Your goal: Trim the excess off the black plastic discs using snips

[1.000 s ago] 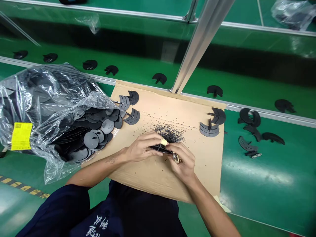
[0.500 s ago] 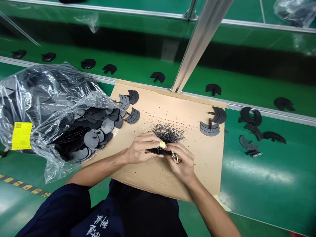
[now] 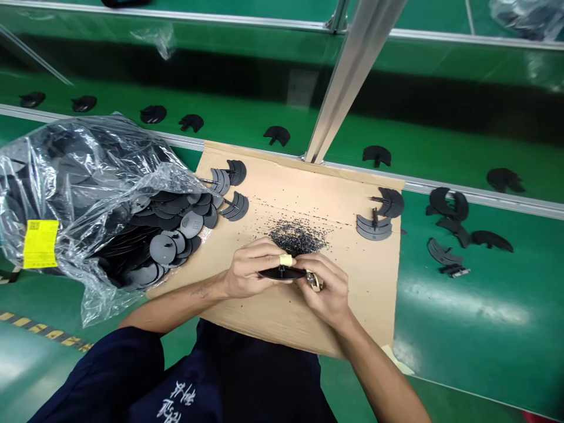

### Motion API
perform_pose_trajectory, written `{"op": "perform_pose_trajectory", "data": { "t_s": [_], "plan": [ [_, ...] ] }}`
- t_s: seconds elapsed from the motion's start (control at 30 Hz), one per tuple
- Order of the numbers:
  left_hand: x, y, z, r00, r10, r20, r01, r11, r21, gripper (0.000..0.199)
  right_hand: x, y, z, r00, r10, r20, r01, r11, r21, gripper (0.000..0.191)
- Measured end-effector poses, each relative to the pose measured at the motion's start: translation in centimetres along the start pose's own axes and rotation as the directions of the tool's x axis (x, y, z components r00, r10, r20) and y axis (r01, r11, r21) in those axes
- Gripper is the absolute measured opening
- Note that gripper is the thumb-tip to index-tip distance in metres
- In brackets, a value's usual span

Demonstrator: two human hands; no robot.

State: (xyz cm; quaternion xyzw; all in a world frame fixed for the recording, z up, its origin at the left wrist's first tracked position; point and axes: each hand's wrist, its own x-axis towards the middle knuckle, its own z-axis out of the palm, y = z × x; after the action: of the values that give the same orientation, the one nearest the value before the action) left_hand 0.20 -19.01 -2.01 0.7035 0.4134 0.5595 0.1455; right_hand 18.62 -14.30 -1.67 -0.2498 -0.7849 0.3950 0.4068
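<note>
A thin black disc [image 3: 282, 274] with a small upright post is held low over the cardboard sheet [image 3: 352, 294]. My left hand [image 3: 253, 267] grips its left side, a yellow wrap around one fingertip. On the right side, my right hand [image 3: 325, 288] pinches the disc's edge and also has a small metallic tool [image 3: 314, 281] in its palm, partly hidden by the fingers. Just beyond both hands lies a heap of tiny black pieces [image 3: 297, 235], scattered outward over the cardboard.
At left, a clear plastic bag [image 3: 88, 170] spills black discs [image 3: 163, 249]. Stacks of curved black parts lie on the cardboard's left [image 3: 235, 207] and right [image 3: 374, 228]. More curved parts [image 3: 448, 204] rest on the green table. A metal post [image 3: 352, 88] rises behind the cardboard.
The disc's face and post have turned slightly, showing more of its dark rim. Both hands keep their hold and have barely moved; the view has shifted a little.
</note>
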Motion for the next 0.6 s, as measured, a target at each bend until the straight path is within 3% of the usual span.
{"op": "perform_pose_trajectory", "data": {
  "t_s": [0.17,0.4,0.5,0.6],
  "plan": [
    [0.24,0.01,-0.08,1.0,-0.009,0.013,0.009,1.0,-0.001,0.017,-0.07,0.19,0.09,0.999,0.032,0.003,-0.032,0.999,0.038,0.014],
    [0.07,-0.65,-0.18,0.985,-0.104,0.136,0.119,0.987,-0.109,0.036,0.17,0.24,0.0,0.994,0.103,-0.034,-0.1,0.991,0.087,0.008],
    [-0.11,-0.54,-0.36,0.976,-0.191,0.1,0.203,0.97,-0.13,0.028,0.33,0.31,-0.18,0.99,0.141,-0.027,-0.139,0.988,0.073,0.007],
    [0.03,-0.42,-0.58,0.976,-0.208,0.066,0.214,0.971,-0.102,0.021,0.41,0.47,-0.45,0.985,0.169,-0.03,-0.168,0.985,0.047,0.01]
  ]
}}
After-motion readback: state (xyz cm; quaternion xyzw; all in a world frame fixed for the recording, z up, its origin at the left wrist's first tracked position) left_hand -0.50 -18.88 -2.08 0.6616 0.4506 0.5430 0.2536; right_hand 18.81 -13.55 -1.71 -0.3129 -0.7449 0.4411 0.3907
